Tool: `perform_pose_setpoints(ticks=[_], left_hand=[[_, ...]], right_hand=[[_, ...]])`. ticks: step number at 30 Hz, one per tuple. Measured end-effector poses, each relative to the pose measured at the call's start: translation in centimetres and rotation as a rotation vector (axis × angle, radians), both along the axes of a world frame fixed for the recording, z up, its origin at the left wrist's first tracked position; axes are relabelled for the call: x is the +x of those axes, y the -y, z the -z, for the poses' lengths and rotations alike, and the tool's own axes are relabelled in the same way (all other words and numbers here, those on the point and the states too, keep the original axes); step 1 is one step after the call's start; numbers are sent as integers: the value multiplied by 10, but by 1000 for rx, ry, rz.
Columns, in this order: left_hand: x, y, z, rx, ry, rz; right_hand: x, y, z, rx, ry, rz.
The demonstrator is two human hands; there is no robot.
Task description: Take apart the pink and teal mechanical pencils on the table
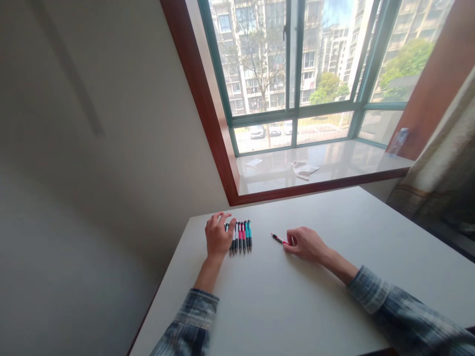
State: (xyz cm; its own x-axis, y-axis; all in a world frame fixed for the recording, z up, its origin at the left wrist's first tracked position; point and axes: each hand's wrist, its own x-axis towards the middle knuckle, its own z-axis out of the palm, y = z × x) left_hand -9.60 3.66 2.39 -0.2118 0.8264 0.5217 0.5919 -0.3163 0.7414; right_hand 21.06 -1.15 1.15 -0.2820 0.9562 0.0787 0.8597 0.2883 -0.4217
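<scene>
A lane of white tabletop (260, 296) runs before you between the row of pens (244, 238), its left end blocked by your left hand (218, 240), and the lone pen (277, 239) at your right hand (307, 244); a wall (141, 173) bounds your left.

Row of pens (243, 237): some white, some pink, some teal, all with black grips
Single pen (278, 239): pink, white and black
Sleeves (196, 314): plaid in dark blue, grey and whitish tones
Table (260, 301): plain white
Wall (122, 163): off-white, greyer in the shadow
Window frame (260, 117): green, leaning to teal
Window surround (202, 109): reddish brown
Sill (267, 173): glossy pale white
Cloth (304, 170): white
Curtain (430, 163): beige
Trees (328, 89): green, one greyish brown
Sky (336, 12): blue with white
</scene>
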Motion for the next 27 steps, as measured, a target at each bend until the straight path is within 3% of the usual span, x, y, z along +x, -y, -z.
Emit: perform_pose_setpoints(ticks=[6,12,17,23,27], left_hand=[[-33,-16,15,-203,258,-9],[-34,-15,19,-222,370,54],[-31,-15,26,-210,468,100],[-17,-15,23,-176,1014,159],[-12,-9,14,-213,1222,113]], right_hand=[[-55,-6,0,-24,-31,174],[-118,-19,2,-10,-65,225],[-155,-23,2,61,-155,265],[-190,-21,3,83,-148,249],[-205,-23,6,77,-163,241]])
